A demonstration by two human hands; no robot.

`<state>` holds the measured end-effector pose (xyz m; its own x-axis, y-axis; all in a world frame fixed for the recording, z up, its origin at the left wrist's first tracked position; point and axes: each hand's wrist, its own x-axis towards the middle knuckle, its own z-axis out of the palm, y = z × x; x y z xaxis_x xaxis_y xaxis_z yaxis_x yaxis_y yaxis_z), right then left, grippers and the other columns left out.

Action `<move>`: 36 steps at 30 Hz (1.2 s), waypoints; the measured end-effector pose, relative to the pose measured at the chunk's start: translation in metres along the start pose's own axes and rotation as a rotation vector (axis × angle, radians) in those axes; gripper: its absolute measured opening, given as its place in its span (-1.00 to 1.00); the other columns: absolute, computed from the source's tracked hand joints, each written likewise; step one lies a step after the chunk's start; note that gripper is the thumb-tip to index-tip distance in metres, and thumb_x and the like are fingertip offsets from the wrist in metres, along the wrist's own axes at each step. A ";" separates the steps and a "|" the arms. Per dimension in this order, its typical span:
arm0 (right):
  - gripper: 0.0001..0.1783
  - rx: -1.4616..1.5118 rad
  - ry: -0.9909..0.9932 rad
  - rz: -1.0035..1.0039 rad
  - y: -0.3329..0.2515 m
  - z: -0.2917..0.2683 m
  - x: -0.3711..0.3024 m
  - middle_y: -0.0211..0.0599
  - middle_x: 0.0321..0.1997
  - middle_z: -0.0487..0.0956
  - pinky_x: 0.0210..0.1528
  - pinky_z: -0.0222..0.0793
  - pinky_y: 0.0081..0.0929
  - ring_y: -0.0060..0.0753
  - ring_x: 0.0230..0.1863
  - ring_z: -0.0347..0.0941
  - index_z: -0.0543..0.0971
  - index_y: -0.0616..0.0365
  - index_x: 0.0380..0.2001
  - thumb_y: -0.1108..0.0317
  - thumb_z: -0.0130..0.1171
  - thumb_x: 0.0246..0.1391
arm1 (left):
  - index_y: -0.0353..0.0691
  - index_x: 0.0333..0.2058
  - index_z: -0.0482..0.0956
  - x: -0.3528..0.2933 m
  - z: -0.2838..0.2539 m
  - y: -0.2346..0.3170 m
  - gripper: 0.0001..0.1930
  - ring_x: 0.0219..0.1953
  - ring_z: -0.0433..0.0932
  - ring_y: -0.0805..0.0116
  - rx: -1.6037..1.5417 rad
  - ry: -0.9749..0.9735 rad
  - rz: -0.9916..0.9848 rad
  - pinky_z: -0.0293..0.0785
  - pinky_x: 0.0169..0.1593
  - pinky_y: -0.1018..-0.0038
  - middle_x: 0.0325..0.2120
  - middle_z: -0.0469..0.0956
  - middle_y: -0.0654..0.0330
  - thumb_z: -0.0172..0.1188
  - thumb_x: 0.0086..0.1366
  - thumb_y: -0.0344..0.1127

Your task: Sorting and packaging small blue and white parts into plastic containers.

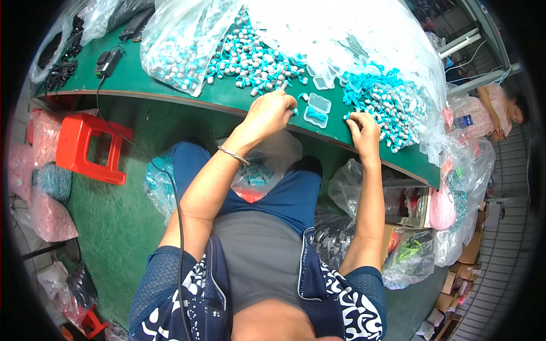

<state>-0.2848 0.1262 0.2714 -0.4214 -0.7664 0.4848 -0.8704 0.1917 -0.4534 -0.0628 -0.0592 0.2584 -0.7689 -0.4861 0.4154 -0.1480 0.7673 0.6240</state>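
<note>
Small teal-and-grey pieces on cords, which look like corded earplugs, lie in a left pile (259, 62) and a right pile (389, 111) on the green table (133, 74). My left hand (268, 113) is closed at the table's near edge, a teal earplug (294, 112) at its fingertips. Beside the right pile, my right hand (365, 132) pinches another earplug (346, 116). Between the hands sits an opened clear plastic case (316, 116) with teal cord in it. A loose earplug (304, 97) rests next to its lid, and another clear case (324, 80) lies behind.
A clear bag of earplugs (176, 62) and a black device (108, 61) with a cable stand at the left. Plastic sheeting (352, 28) covers the back. A red stool (91, 145) is on the floor. Another person (483, 113) is at far right, beyond filled bags (463, 187).
</note>
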 end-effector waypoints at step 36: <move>-0.81 -0.087 -0.063 0.015 -0.037 0.031 0.019 -0.33 -0.26 0.61 -0.04 0.28 -0.09 -0.20 -0.14 0.51 0.65 0.01 -0.22 0.30 0.27 0.05 | -0.24 -0.13 0.56 0.011 0.014 0.020 -0.63 -0.19 0.57 0.05 0.006 -0.024 0.220 0.52 -0.15 0.23 -0.21 0.48 0.09 0.38 0.05 -0.35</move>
<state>-0.2525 0.0849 0.2743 -0.4199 -0.7994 0.4296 -0.8842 0.2537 -0.3923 -0.0829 -0.0433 0.2661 -0.7977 -0.2968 0.5249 0.0210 0.8563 0.5160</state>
